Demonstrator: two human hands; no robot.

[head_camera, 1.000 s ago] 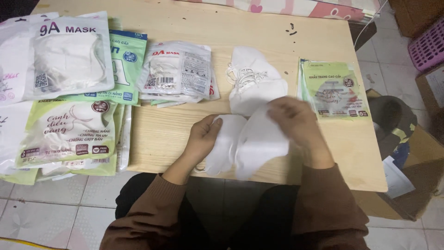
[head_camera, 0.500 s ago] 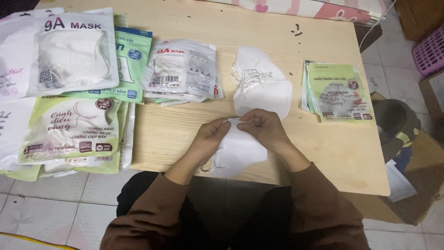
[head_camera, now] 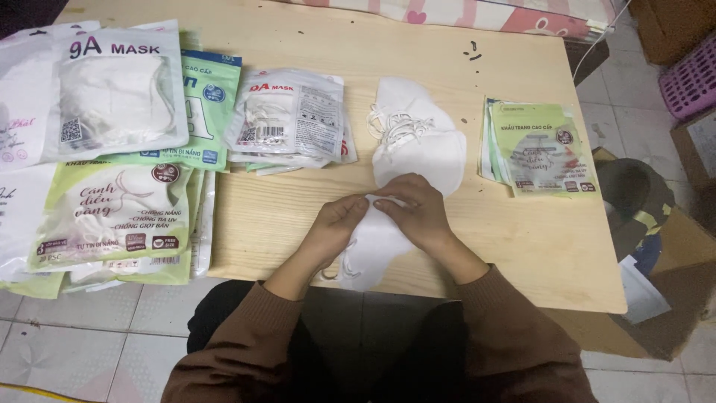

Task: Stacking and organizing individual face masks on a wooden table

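Observation:
A folded white face mask [head_camera: 373, 250] lies on the wooden table [head_camera: 522, 246] near its front edge. My left hand [head_camera: 337, 222] and my right hand [head_camera: 415, 207] meet at the mask's top edge, fingertips pinching it together. Ear loops trail off the mask's lower left. Just beyond my hands lies a small pile of white masks [head_camera: 418, 134] with tangled ear loops on top.
Mask packets cover the left side: a clear packet pile [head_camera: 294, 116], green-labelled packets [head_camera: 112, 216], a large white packet [head_camera: 112, 93]. A stack of flat green packets [head_camera: 541, 149] sits at the right. A cardboard box [head_camera: 671, 261] and a purple basket [head_camera: 690, 78] stand right of the table.
My hands have come together from the spread-out mask halves, folding the mask shut. They now pinch its top edge, and the view has shifted slightly.

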